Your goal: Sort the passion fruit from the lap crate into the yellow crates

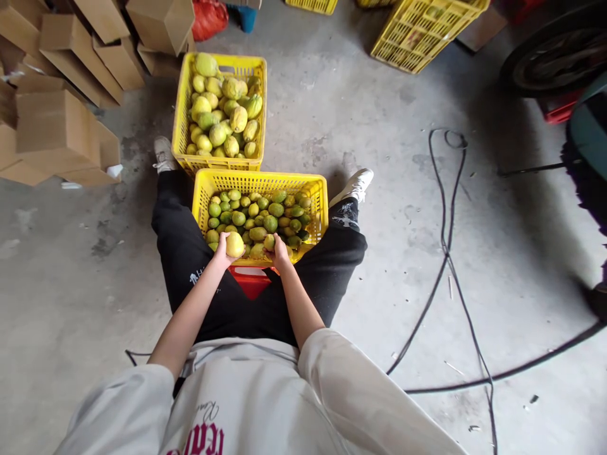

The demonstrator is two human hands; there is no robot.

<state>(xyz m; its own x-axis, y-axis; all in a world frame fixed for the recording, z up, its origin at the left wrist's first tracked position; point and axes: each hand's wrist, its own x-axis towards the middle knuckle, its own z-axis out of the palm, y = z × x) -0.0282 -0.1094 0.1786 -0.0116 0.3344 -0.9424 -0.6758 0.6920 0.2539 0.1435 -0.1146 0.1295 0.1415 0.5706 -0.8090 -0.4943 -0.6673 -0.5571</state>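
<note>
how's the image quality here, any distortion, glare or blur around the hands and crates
Head view: wide-angle distortion bends the floor cable and stretches the edges; light is soft and even, no glare, only faint shadows beside the near crate. The left hand with its yellow fruit and the right hand on a green fruit are fairly sharp; the far crate too.

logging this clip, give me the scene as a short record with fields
setting: concrete floor, person seated
left hand: left hand holds a yellow fruit
right hand: right hand on a small green fruit
near crate: yellow crate between the legs, mostly green fruit
far crate: second yellow crate holding larger yellow fruit
around: cardboard boxes at left, black cable at right
</note>
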